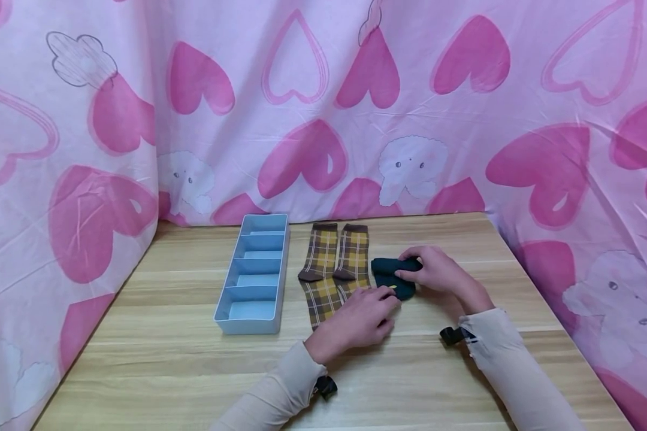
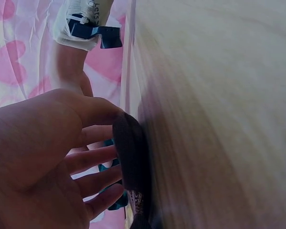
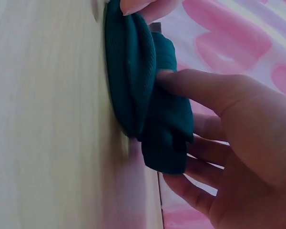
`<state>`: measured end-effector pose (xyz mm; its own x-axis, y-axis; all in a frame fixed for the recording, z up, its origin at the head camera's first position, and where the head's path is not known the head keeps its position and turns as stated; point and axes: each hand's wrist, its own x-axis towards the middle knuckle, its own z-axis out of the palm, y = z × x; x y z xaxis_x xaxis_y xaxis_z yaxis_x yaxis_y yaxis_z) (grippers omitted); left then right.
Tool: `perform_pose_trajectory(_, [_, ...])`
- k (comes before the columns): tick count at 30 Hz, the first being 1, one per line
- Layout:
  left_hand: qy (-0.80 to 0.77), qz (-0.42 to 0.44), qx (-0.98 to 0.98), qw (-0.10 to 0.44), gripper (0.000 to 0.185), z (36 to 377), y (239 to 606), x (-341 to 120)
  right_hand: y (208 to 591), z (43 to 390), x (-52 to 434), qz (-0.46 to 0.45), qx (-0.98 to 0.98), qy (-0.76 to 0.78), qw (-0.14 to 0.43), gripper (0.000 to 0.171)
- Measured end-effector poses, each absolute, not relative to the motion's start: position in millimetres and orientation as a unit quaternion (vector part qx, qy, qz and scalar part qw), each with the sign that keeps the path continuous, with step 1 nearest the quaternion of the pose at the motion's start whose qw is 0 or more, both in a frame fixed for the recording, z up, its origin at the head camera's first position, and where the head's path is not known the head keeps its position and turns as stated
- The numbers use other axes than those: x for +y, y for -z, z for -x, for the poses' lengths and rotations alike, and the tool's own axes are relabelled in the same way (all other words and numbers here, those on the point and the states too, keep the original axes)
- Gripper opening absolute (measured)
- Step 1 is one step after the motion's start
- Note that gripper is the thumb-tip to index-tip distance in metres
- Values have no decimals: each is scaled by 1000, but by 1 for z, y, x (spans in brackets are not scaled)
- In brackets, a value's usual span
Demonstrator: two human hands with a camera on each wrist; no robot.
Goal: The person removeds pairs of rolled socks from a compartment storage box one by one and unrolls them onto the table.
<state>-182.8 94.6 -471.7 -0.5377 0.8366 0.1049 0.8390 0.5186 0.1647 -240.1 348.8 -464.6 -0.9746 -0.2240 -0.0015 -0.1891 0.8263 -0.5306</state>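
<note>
A pair of dark green socks [image 1: 404, 290] lies folded on the table, its far part doubled over into a thick roll. My right hand [image 1: 438, 269] grips that roll from the right; in the right wrist view the thumb lies on the green fabric [image 3: 169, 107] and the fingers reach behind it. From the near left, my left hand [image 1: 363, 317] rests its fingertips on the lower end of the socks. The left wrist view shows the left fingers [image 2: 97, 157] fairly straight beside the dark fabric [image 2: 131, 152]. Left of the green socks, two plaid socks [image 1: 322, 254] lie flat, partly hidden by the left hand.
A light blue organizer box [image 1: 251, 328] with several compartments stands left of the plaid socks. Pink heart-patterned cloth [image 1: 302, 155] hangs behind and at both sides of the wooden table [image 1: 156, 359]. Black straps [image 1: 326, 388] sit at both sleeves.
</note>
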Motion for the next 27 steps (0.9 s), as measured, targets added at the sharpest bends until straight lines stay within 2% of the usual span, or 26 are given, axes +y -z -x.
perform_pose_trajectory(4, [100,483,-870,7,33,183,470,93,468,243,347,110,954,278,18,36])
perform_pose_trajectory(10, [100,488,-867,0,32,183,467,94,470,240,346,112,953,281,-18,46])
perform_pose_trajectory(13, [99,489,-867,-5,31,183,467,96,472,238,346,119,955,269,-45,35])
perform_pose_trajectory(16, [98,491,-866,-7,30,184,466,97,472,238,347,119,958,257,-47,25])
perform_pose_trajectory(23, [98,494,-864,-23,27,184,466,96,472,238,347,118,964,239,4,48])
perform_pose_trajectory(27, [103,490,-865,-35,27,184,465,95,474,239,344,127,966,225,-5,49])
